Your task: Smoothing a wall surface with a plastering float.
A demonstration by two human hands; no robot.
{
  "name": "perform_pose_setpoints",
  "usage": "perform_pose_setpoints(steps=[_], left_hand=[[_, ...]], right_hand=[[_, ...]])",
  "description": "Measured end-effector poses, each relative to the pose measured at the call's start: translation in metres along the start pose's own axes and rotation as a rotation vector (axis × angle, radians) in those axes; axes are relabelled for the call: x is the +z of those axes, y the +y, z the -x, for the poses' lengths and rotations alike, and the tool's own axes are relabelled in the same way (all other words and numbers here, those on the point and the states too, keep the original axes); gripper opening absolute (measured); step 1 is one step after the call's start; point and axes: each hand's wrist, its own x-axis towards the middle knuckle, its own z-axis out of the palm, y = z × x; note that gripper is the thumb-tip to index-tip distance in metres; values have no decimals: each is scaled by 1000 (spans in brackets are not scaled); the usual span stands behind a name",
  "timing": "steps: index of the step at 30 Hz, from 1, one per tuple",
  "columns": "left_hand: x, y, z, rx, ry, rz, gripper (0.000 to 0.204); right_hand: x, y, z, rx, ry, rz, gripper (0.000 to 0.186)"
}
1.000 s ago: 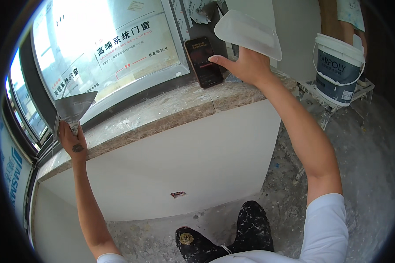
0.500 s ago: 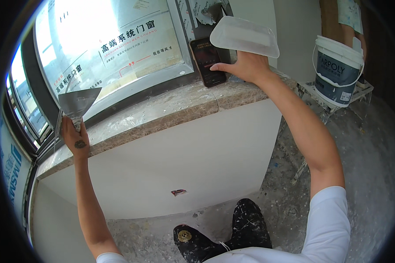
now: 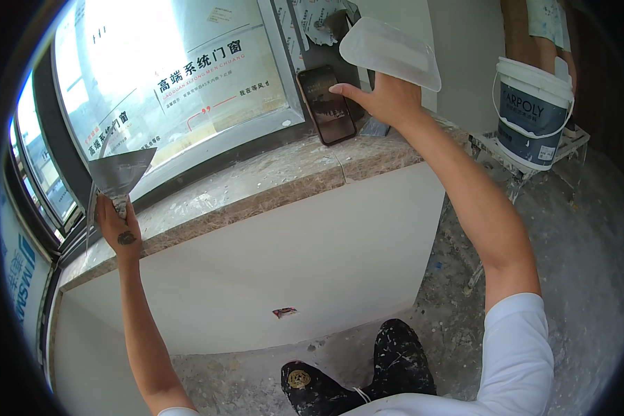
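My left hand (image 3: pixel 118 222) grips metal putty knives at the left of the sill, the wide blade (image 3: pixel 121 170) turned upward. My right hand (image 3: pixel 392 104) holds a translucent plastic scraper (image 3: pixel 390 52) above the sill, its fingers mostly hidden and its thumb extended over the screen of a black phone (image 3: pixel 333 121). The phone leans upright on the stone sill (image 3: pixel 270 184) against the dark window frame; whether the thumb touches it is unclear. A small dark flat object (image 3: pixel 374 130) lies beside the phone.
A window (image 3: pixel 173 41) with a printed film stands behind the sill. A white wall panel (image 3: pixel 277 263) is below, above a paint-spattered floor (image 3: pixel 451 291). At right a dark blue and white bucket (image 3: pixel 534 111) sits on a spattered platform (image 3: pixel 572 145), with another person's bare leg (image 3: pixel 544 48) behind it.
My right thumb has moved upward on the phone since half a second ago, and the phone's screen shows a different picture. My left hand and the knives have shifted slightly down.
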Motion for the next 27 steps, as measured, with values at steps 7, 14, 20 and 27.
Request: perform_pose_setpoints(steps=[7, 14, 20, 27], left_hand=[[2, 0, -1, 16, 27, -40, 40], [-1, 1, -1, 21, 25, -25, 36], [-3, 9, -4, 15, 1, 15, 36], [1, 2, -2, -7, 11, -20, 37]], right_hand=[[-3, 4, 0, 43, 84, -95, 90], [-7, 4, -2, 0, 175, -152, 81], [-6, 7, -3, -31, 178, -177, 63], [-5, 4, -4, -84, 247, -221, 39]])
